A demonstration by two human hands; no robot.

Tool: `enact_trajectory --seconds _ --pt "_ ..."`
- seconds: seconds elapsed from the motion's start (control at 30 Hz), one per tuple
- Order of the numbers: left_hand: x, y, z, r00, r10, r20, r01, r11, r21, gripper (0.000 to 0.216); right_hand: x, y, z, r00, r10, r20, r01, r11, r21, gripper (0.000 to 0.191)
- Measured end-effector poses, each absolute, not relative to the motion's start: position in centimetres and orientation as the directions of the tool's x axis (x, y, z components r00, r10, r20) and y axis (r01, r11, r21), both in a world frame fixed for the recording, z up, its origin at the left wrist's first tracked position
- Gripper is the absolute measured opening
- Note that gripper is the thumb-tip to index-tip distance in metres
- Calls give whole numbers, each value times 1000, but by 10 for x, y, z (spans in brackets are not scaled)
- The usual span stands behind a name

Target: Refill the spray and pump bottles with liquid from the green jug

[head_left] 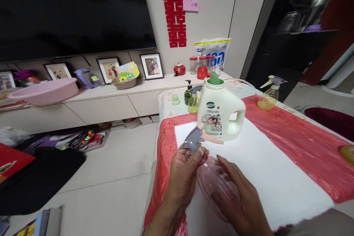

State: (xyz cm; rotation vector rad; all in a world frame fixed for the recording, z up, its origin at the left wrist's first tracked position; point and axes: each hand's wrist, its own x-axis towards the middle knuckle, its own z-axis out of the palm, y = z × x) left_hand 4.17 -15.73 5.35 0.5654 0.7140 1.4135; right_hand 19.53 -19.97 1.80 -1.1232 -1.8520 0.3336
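A pink see-through spray bottle [214,180] lies tilted over the white cloth [271,169] near the table's front. My left hand [184,171] is closed round its neck, just under the grey trigger head [195,138] with its peach lever. My right hand [239,195] cups the bottle's body from the right, fingers wrapped on it. Just beyond stands a white detergent jug [221,112] with a green spout, upright on the cloth.
A yellow spray bottle [269,94] stands on the red tablecloth [301,140] at the far right. Small green bottles [192,99] and a green cap [175,99] sit at the table's far end. A low cabinet [105,99] with a pink basin [44,90] lines the wall; clutter lies on the floor at left.
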Motion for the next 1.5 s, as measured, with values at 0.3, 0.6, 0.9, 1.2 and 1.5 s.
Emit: enact_trajectory --seconds 0.3,0.6,0.9,1.2,1.5 --pt "33 -155 63 200 980 21 -696 127 707 36 190 -205 11 -82 901 425 400 420 -814 56" --pt "35 -158 58 113 992 -61 -711 124 693 31 194 -199 8 -86 839 538 519 498 -694 56" --pt "49 -166 62 6 996 -85 -671 67 738 39 190 -197 19 -145 772 618 594 568 -570 54" --pt "34 -160 64 69 985 -158 -650 164 742 41 196 -197 9 -172 828 534 505 539 -674 58" --pt "36 -163 64 42 991 -129 -666 124 736 36 194 -199 9 -135 831 539 506 526 -684 59"
